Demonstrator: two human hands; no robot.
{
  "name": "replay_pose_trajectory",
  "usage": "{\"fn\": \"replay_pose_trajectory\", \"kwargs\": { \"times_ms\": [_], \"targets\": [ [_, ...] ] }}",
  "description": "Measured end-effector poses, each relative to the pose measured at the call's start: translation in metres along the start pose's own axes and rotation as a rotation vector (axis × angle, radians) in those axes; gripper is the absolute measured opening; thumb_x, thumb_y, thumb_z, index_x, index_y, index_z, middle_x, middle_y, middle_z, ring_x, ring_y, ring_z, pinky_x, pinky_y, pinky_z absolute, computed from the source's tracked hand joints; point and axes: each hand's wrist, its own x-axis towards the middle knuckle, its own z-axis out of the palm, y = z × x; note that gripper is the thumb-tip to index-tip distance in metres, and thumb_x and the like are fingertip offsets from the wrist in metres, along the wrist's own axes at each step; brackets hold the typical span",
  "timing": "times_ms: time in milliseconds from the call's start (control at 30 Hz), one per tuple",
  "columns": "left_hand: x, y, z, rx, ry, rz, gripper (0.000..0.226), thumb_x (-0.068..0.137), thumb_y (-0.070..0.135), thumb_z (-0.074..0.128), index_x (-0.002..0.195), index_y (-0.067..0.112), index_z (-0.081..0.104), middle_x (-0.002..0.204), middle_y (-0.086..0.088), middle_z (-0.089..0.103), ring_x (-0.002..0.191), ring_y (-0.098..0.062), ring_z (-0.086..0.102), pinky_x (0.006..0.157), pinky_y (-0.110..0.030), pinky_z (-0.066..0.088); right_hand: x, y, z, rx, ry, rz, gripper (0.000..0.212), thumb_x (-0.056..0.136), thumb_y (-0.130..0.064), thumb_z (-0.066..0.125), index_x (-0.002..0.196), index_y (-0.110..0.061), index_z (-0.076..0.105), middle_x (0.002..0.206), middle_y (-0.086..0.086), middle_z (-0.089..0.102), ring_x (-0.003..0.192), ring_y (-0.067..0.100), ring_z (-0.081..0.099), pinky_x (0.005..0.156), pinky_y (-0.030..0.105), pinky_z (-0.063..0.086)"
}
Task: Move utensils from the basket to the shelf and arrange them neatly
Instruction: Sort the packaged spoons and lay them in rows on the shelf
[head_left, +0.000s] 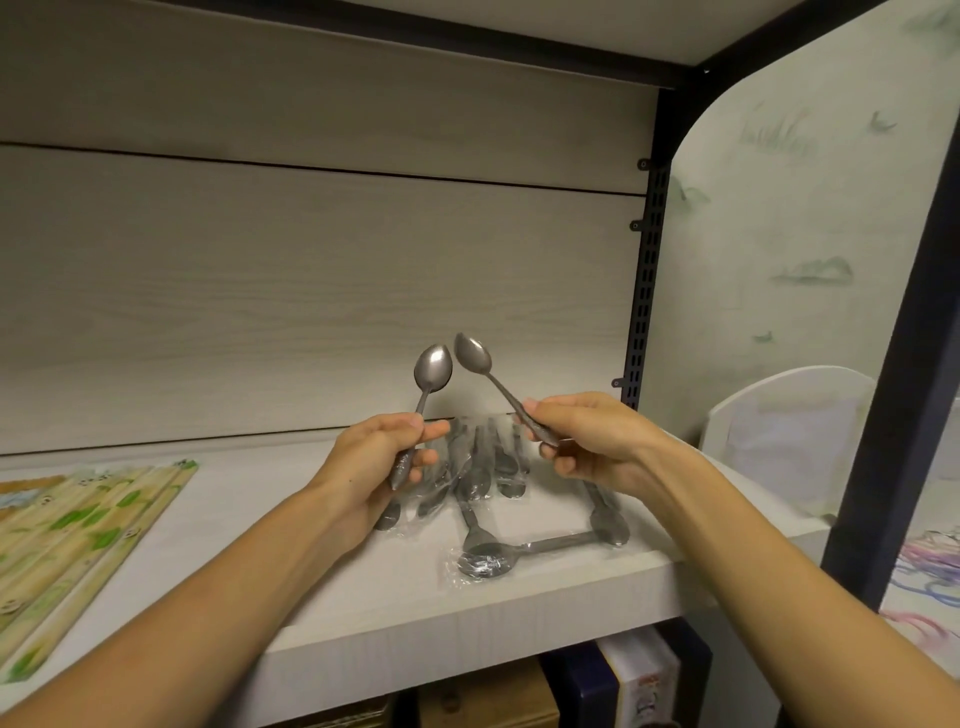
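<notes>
My left hand (376, 460) grips the handle of a metal spoon (432, 370), bowl pointing up. My right hand (587, 441) pinches the handle of a second metal spoon (474, 354), which leans up and to the left. The two bowls nearly meet above the white shelf (395, 608). Under and behind my hands lies a pile of several spoons in clear plastic wrap (483, 478). Another wrapped spoon (488, 561) lies crosswise near the shelf's front edge, and one more (608, 519) lies to its right. No basket is in view.
Flat packs with green and wood-coloured print (78, 540) cover the shelf's left part. A black slotted upright (647, 280) stands at the shelf's right end. Boxes (639, 680) sit on the level below. A white piece of furniture (789, 436) stands beyond the frame at right.
</notes>
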Motion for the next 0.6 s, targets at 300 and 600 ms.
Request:
{"fn": "replay_pose_trajectory", "kwargs": {
  "times_ms": [300,600],
  "targets": [
    [-0.012,0.006,0.003,-0.122,-0.073,0.000,0.016,0.093,0.007,0.057,0.109,0.005,0.054,0.089,-0.006,0.075,0.072,-0.017,0.067,0.052,-0.022,0.054,-0.008,0.001,0.059,0.094,-0.029,-0.055,0.017,0.090,-0.016,0.066,0.092,0.001,0.071,0.061,0.007,0.055,0.047,0.010,0.043,0.040,0.016,0.038],
    [-0.018,0.008,-0.002,-0.061,-0.125,0.019,0.013,0.090,0.020,0.061,0.101,0.012,0.063,0.074,-0.006,0.069,0.066,-0.015,0.064,0.063,-0.026,0.056,-0.010,-0.006,0.078,0.206,-0.092,0.029,0.014,0.088,-0.015,0.069,0.097,-0.006,0.062,0.060,0.007,0.064,0.042,0.010,0.055,0.043,0.018,0.050]
  ]
}}
